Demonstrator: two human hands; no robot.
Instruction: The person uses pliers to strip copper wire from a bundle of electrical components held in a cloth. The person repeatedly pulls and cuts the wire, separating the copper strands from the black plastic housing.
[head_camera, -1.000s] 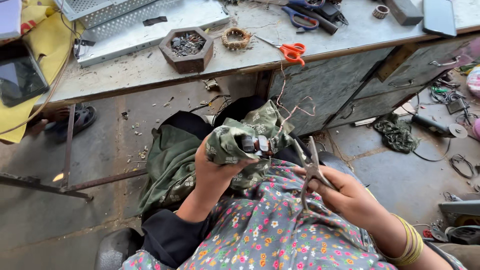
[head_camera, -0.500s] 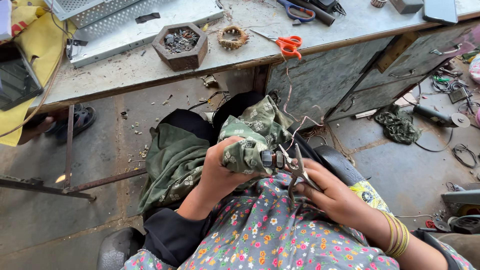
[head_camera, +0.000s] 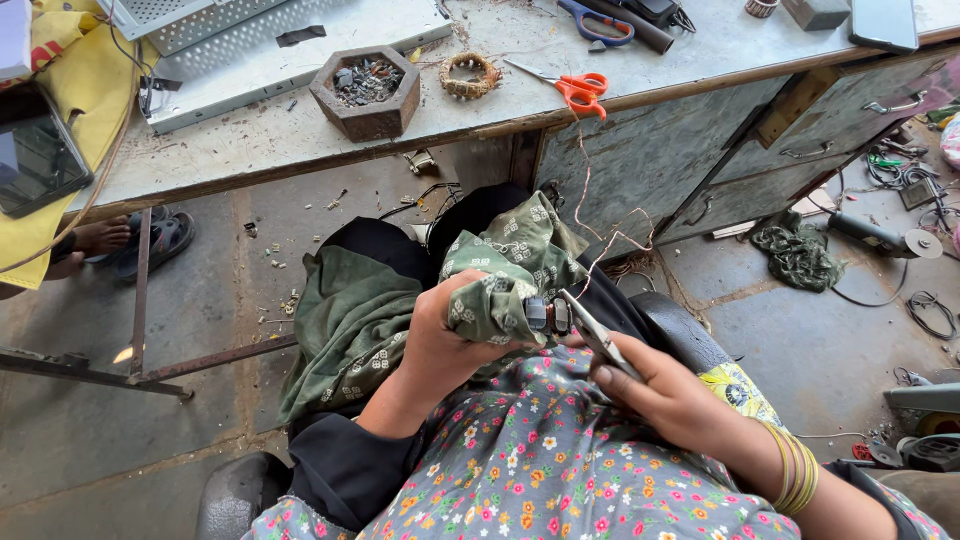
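My left hand (head_camera: 447, 345) grips a small dark metal part (head_camera: 548, 315) wrapped in a fold of green patterned cloth (head_camera: 500, 285), held above my lap. My right hand (head_camera: 668, 398) holds a pair of grey metal pliers (head_camera: 598, 337), whose jaws meet the metal part. Thin copper wire (head_camera: 590, 235) runs in loops from the part up to the workbench edge. Both hands sit close together over my floral dress.
A worn workbench (head_camera: 250, 140) carries a hexagonal wooden tray of scraps (head_camera: 365, 92), a copper coil ring (head_camera: 472, 75), orange-handled scissors (head_camera: 575, 90) and a perforated metal panel (head_camera: 250, 40). Another person's sandalled foot (head_camera: 130, 240) rests at left. Tools and cables litter the floor at right (head_camera: 880, 240).
My hands came together: the pliers moved from an open, raised position in to the metal part. The left hand lowered slightly with the cloth-wrapped part.
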